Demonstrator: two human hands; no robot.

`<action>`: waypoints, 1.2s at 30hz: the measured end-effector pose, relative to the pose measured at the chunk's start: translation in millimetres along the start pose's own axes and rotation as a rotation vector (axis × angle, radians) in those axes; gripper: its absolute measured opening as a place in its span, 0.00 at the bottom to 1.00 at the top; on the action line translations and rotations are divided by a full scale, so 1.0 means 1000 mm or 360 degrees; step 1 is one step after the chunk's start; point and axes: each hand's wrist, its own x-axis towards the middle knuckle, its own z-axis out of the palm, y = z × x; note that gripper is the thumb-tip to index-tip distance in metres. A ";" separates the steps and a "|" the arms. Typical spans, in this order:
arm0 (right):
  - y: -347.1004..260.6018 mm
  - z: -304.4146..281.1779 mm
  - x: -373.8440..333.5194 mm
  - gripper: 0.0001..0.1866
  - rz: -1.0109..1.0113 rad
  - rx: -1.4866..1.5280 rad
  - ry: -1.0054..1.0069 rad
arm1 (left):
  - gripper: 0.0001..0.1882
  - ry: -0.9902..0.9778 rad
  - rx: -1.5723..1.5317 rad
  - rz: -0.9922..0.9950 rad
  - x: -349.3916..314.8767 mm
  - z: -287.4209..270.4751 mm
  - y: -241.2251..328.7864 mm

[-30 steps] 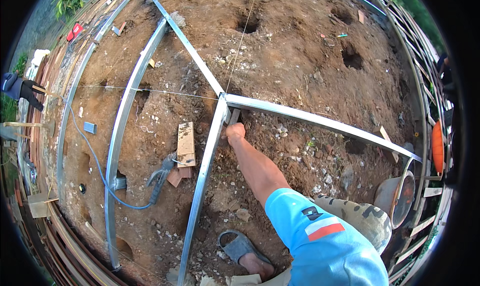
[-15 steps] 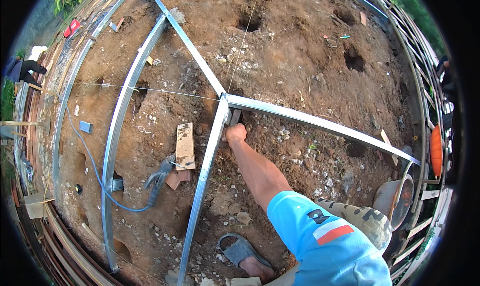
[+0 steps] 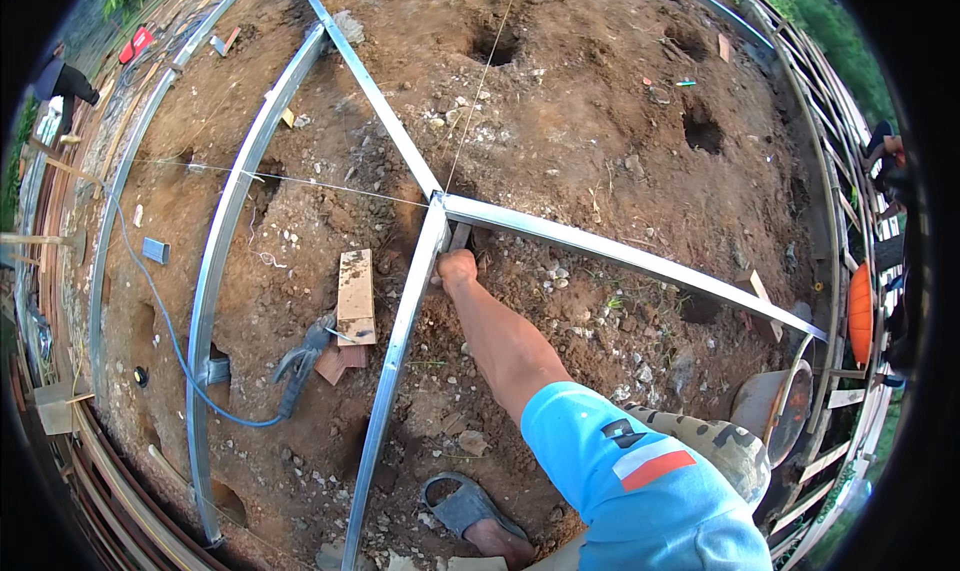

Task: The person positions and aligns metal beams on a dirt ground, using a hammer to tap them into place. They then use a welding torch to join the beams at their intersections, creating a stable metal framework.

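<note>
From the lower right reaches my right arm in a light blue sleeve. My right hand (image 3: 458, 268) is closed in a fist just below the joint where several silver metal beams meet. Out of the top of the fist sticks a short, flat, greyish-brown wooden piece (image 3: 461, 236), its far end close under the joint. Right beside the fist, on its left, runs the near metal beam (image 3: 408, 341); another metal beam (image 3: 630, 264) stretches away to the right. Two thin strings cross near the joint. My left hand is out of the picture.
Left of the near beam lie a wooden board (image 3: 355, 296) and a grey welding electrode holder (image 3: 296, 369) on a blue cable (image 3: 180, 356). A bucket (image 3: 775, 406) stands at the right. Holes (image 3: 703, 131) pit the soil. People are partly visible at both sides.
The view has shifted slightly, so the whole scene sits a little further left. My right fist stays at the wooden piece below the joint.
</note>
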 end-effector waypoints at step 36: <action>-0.028 -0.059 -0.110 0.32 -0.0187 0.0323 -0.0294 | 0.42 -0.0141 -0.0455 0.0226 -0.005 -0.011 -0.043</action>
